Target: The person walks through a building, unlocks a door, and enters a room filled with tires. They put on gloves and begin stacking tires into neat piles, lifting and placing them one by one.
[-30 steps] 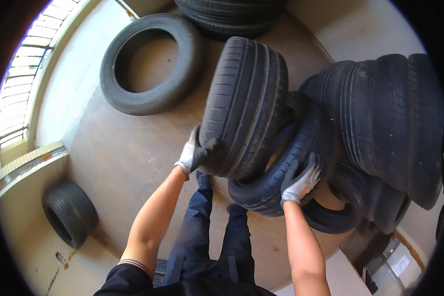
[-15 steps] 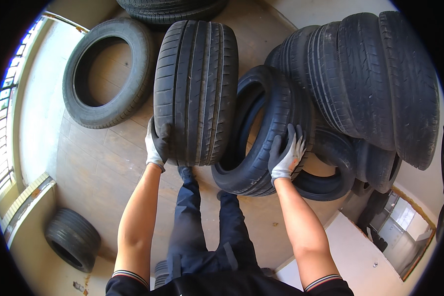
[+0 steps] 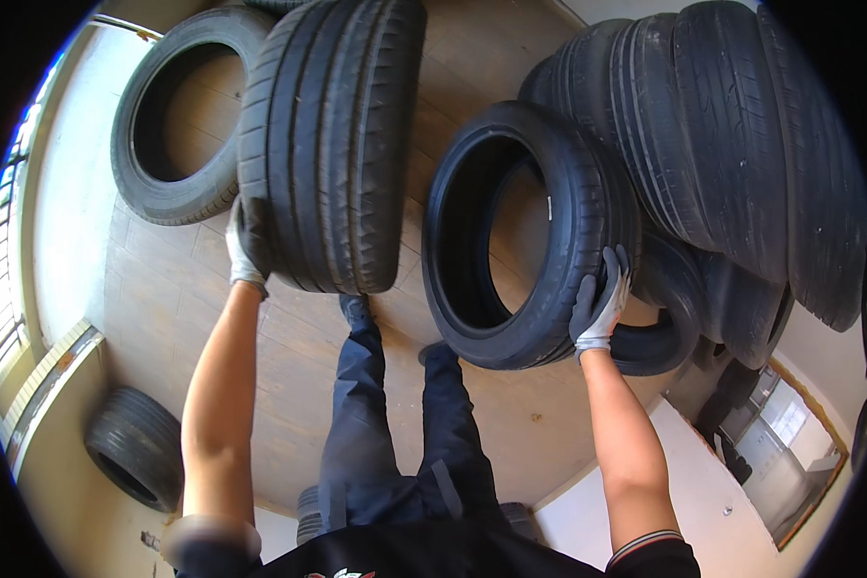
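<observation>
Two loose tires are under my gloved hands. The wide black tire [image 3: 328,154] stands upright ahead of my left foot, its grooved tread toward me. My left hand [image 3: 246,246], in a grey-white glove with a dark palm, grips its lower left edge; its fingers are partly hidden. To the right, a second tire [image 3: 573,241] stands tilted, with its round opening facing left. My right hand [image 3: 602,303] lies against that tire's tread at the lower right, fingers stretched out and thumb apart. A gap of floor separates the two tires.
Behind on the left, a tire [image 3: 149,197] leans over the floor. A row of upright tires [image 3: 722,144] lines the right side, with another tire [image 3: 684,318] below it. One more tire [image 3: 130,443] sits by the left wall. A white panel [image 3: 674,482] stands at lower right.
The wide tire has moved left with my left hand and tilted slightly. The second tire has turned more upright and shifted right with my right hand, widening the gap between them.
</observation>
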Tool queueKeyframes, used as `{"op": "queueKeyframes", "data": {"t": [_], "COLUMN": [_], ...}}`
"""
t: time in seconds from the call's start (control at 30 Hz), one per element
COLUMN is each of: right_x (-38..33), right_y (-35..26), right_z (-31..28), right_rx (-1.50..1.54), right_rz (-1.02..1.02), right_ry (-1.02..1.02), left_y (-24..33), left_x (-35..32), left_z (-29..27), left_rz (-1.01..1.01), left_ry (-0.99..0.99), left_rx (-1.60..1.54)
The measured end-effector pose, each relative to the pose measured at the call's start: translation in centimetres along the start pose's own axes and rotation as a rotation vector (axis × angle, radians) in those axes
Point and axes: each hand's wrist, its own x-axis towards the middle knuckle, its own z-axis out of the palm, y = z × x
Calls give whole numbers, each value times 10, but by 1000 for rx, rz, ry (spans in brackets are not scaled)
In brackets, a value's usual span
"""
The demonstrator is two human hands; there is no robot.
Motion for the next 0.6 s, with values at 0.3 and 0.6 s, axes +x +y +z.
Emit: {"op": "queueKeyframes", "data": {"t": [0.3,0.6], "right_x": [-17,-32], "right_y": [57,99], "right_z": [-15,-29], "right_rx": [-24,-82], "right_rz": [-56,-64], "right_ry": [-53,-111], "left_y": [-15,-16], "left_x": [24,29], "left_z": [-31,-30], "left_rz": [-104,-76], "left_ry": [81,50], "left_rx": [-173,-227]}}
